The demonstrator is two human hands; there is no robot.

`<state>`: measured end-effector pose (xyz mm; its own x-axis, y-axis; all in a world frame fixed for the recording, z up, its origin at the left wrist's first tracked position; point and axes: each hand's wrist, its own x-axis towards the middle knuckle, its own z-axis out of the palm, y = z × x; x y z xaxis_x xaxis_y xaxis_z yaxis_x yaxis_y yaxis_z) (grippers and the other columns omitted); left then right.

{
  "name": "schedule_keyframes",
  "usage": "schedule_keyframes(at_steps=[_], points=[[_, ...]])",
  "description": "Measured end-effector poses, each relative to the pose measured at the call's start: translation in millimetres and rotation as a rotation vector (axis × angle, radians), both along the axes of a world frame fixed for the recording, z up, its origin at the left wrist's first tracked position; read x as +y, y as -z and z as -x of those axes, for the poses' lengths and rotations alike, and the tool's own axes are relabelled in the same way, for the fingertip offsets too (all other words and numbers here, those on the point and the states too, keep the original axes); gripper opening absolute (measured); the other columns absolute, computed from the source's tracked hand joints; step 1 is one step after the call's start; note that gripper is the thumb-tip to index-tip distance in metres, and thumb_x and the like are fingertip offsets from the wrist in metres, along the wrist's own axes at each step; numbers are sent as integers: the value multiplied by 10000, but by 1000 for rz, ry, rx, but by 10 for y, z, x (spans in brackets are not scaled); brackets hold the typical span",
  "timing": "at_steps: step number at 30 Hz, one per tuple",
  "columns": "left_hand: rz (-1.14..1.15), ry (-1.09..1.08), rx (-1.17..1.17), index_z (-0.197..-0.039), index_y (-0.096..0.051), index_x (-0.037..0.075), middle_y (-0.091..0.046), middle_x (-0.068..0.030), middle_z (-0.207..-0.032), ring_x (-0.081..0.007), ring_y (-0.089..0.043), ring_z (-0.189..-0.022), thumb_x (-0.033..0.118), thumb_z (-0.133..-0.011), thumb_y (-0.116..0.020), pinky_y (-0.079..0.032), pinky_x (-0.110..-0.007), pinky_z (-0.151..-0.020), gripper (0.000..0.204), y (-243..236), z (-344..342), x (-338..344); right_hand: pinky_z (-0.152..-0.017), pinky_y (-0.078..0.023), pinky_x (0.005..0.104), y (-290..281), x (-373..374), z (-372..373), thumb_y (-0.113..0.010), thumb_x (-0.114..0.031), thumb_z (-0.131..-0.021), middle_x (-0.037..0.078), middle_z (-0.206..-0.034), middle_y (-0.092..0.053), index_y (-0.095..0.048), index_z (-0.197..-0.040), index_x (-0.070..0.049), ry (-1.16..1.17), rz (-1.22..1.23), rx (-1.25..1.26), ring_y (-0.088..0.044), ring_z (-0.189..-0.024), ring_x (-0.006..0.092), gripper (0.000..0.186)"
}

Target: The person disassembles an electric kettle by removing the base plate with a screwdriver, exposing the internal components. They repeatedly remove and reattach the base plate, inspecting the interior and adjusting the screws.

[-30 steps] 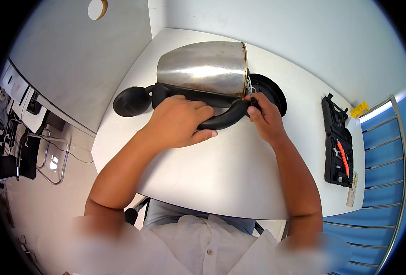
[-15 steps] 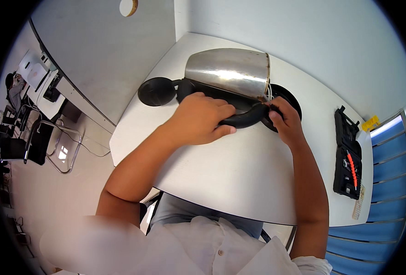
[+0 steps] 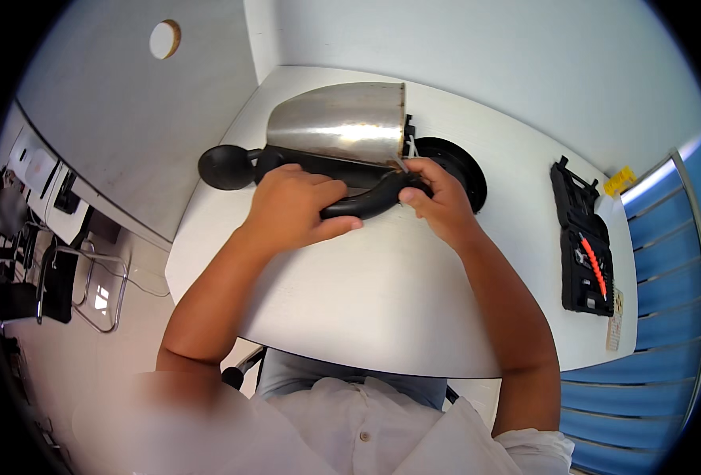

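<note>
The lid point(image 3: 225, 167) juts left from the kettle point(image 3: 339, 123), lying sideways on the desk point(image 3: 358, 301). The left grip point(image 3: 289, 209) is wrapped round its handle point(image 3: 374, 200); the right grip point(image 3: 441, 201) is closed on a half-hidden dark piece point(image 3: 423, 188) at its end, near a disc point(image 3: 469, 180).

Left forearm point(image 3: 228, 285) and right forearm point(image 3: 497, 285) both angle inward, pretty casual. Left hand point(image 3: 291, 207) is palm-down, fingers point(image 3: 320, 190) curled, thumb point(image 3: 341, 228) stuck out sideways; right hand point(image 3: 441, 199) is kinda doing a pinch.
</note>
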<state>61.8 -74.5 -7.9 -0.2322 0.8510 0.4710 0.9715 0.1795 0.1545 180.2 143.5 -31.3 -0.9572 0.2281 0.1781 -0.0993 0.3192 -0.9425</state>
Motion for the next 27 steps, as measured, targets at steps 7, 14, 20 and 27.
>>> schedule_keyframes(at_steps=[7,14,20,27], points=[[44,-66,-99,-803,-612,67,-582,-68,-692,-285,-562,-646,370,-713,-714,-393,-375,-604,332,-61,-113,47,-751,-434,266,72,-3,40,-684,-123,-832,48,-924,-580,-568,-1082,-5,28,-13,74,-537,-826,133,300],[-13,-271,-26,-750,-590,73,-603,-72,-656,-261,-586,-609,445,-759,-680,-411,-373,-650,383,20,-388,237,-725,-452,294,92,-106,27,-694,-147,-814,91,-898,-592,-581,-1016,-4,-8,-243,265,-574,-814,197,271],[64,-240,-63,-739,-598,75,-599,-71,-572,-255,-594,-531,465,-767,-677,-440,-359,-584,399,99,-462,220,-740,-436,276,25,93,-21,-619,-62,-848,56,-909,-592,-610,-1025,6,-207,-351,166,-555,-824,148,190],[108,-242,-139,-754,-593,59,-598,-78,-563,-242,-593,-513,469,-786,-663,-437,-361,-550,418,177,-500,252,-736,-427,258,-31,108,-55,-624,-76,-842,48,-912,-602,-617,-993,5,-194,-282,37,-544,-811,122,171]])
